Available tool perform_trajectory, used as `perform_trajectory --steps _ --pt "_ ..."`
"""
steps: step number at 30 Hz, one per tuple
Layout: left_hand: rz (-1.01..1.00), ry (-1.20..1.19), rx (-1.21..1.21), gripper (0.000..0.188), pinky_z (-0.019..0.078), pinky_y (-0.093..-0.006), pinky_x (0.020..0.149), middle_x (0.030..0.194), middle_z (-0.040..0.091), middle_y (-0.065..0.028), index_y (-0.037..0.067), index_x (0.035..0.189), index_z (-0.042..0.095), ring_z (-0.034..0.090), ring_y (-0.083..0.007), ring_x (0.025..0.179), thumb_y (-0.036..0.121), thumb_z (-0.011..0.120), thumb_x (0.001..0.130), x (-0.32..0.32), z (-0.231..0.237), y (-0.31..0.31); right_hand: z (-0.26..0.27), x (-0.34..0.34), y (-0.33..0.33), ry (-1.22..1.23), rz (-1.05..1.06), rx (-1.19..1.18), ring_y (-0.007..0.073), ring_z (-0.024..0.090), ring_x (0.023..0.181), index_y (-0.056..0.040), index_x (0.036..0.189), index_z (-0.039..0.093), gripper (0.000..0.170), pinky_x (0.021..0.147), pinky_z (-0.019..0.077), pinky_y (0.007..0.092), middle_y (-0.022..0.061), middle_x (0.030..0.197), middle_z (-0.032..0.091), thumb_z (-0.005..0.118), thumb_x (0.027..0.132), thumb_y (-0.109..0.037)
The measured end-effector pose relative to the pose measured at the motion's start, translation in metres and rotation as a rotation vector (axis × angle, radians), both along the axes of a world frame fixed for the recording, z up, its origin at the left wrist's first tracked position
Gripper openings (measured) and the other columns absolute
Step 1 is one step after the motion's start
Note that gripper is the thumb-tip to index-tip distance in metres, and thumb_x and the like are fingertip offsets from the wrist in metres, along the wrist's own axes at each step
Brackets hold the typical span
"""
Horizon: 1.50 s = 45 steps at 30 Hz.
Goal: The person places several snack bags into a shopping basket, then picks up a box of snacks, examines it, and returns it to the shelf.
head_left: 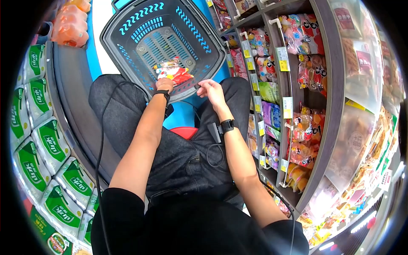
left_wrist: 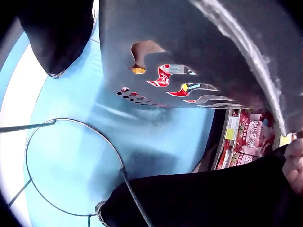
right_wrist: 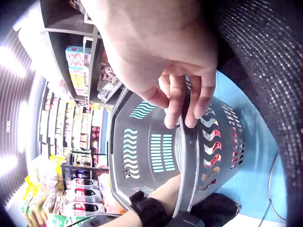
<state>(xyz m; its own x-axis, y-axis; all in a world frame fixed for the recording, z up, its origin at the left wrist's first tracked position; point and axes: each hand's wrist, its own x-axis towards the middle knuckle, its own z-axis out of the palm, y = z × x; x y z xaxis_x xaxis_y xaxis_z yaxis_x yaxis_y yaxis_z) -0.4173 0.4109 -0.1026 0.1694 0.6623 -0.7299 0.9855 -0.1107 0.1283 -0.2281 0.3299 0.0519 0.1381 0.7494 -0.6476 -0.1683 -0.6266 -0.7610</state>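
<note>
A dark grey plastic shopping basket [head_left: 170,17] stands tilted between the person's legs. Inside lies a red and clear snack bag [head_left: 179,76], printed with white and yellow, near the close wall. Reaching over the rim, the left hand [head_left: 165,84] holds the bag at its near left side; its fingertips are hidden behind the bag. Red wrapping shows through the wall slots in the left wrist view. At the near right corner the right hand [head_left: 212,91] grips the rim [right_wrist: 190,161], fingers curled over it in the right wrist view.
Shelves of bagged sweets [head_left: 304,34] with price tags rise on the right. Green and white packs [head_left: 51,144] are stacked on the left, with orange bottles [head_left: 72,25] beyond. A cable [head_left: 100,161] hangs along the left arm. The floor [left_wrist: 94,156] is blue.
</note>
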Motion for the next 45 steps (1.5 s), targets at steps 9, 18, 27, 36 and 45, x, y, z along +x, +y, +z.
perform_trajectory --steps 9,18,27,36,45 --pt "0.077 -0.059 0.129 0.03 0.0496 -0.0391 0.087 0.111 0.064 -0.0177 0.002 0.1 0.069 0.061 -0.0314 0.106 0.013 0.044 0.088 -0.002 -0.022 0.01 0.0 0.001 -0.003 0.002 0.023 0.02 0.015 0.061 0.06 -0.0014 0.093 0.061 0.018 0.055 0.048 0.0258 0.0086 0.071 0.066 0.049 0.091 -0.014" --pt "0.038 -0.306 0.644 0.027 0.0454 -0.0421 0.087 0.104 0.061 -0.0224 -0.005 0.09 0.066 0.059 -0.0347 0.098 0.013 0.047 0.085 0.028 0.067 0.024 0.0 0.006 -0.003 0.015 0.026 0.041 0.0168 0.063 0.062 -0.0036 0.097 0.062 0.017 0.055 0.0488 0.0265 0.0083 0.079 0.066 0.05 0.091 -0.015" --pt "0.273 -0.757 0.739 0.024 0.0473 -0.0471 0.074 0.079 0.06 -0.0266 -0.008 0.078 0.06 0.06 -0.0408 0.077 0.016 0.055 0.08 0.011 0.191 0.045 0.005 0.004 -0.004 0.125 -0.034 0.143 0.0186 0.065 0.072 -0.0024 0.1 0.058 0.021 0.061 0.0508 0.0267 0.0113 0.09 0.066 0.055 0.089 -0.02" --pt "0.135 -1.185 0.682 0.017 0.0456 -0.0297 0.072 0.083 0.06 -0.0097 -0.002 0.091 0.06 0.059 -0.0179 0.078 0.013 0.053 0.091 0.001 0.336 0.029 0.053 -0.02 0.014 0.671 -0.307 0.259 0.0342 0.051 0.114 -0.0073 0.133 0.034 0.069 0.097 0.042 0.0472 0.0188 0.132 0.044 0.063 0.085 -0.047" --pt "0.555 -1.981 -0.196 0.039 0.0473 -0.0281 0.09 0.116 0.059 -0.0142 -0.007 0.123 0.045 0.061 -0.0163 0.103 0.016 0.05 0.092 0.0 0.385 0.017 0.105 -0.049 0.023 1.028 -0.326 0.598 0.0239 0.049 0.12 -0.0078 0.133 0.043 0.069 0.105 0.0353 0.0426 0.0077 0.132 0.051 0.055 0.086 -0.057"
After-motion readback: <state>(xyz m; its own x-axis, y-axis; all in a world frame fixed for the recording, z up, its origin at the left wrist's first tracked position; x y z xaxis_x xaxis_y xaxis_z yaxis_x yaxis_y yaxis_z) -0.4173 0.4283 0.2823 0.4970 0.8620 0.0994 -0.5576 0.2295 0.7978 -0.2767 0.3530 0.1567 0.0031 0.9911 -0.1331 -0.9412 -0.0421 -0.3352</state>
